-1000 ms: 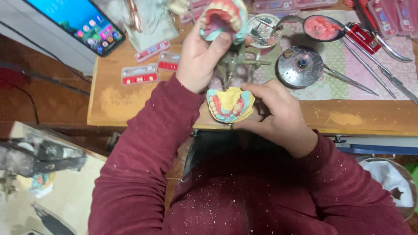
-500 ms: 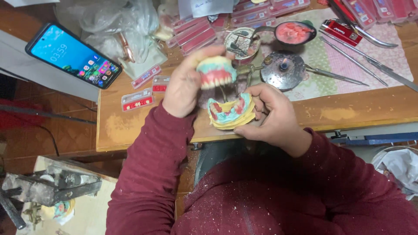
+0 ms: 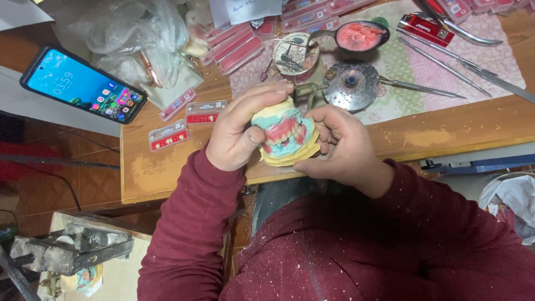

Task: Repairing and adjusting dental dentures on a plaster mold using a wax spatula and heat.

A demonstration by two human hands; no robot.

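— Two hands meet over the near edge of the tabletop [image 3: 167, 173], and between them we hold the dental model [image 3: 285, 136]: pale yellow plaster top and bottom, pink gums and teal patches in the middle.

— How are we gripping it?

— Our left hand [image 3: 242, 131] is curled over its top and left side, fingers clamped on the upper plaster, thumb on its front. Our right hand [image 3: 340, 142] is closed around its right side and underside. Both touch it; it is lifted clear of the wood.

— And behind it?

— Just past our fingers stands a small round metal burner [image 3: 352, 85] on the patterned cloth [image 3: 490, 61]. Beyond that, a dark bowl of pink wax [image 3: 359, 36] and a round tin [image 3: 294, 56] with tools in it. Long metal instruments [image 3: 434, 62] lie toward the far right corner.

— On the left?

— Small cards of false teeth [image 3: 189, 117] lie near our left wrist, and a lit smartphone [image 3: 83, 85] overhangs the left edge, well apart from the model.
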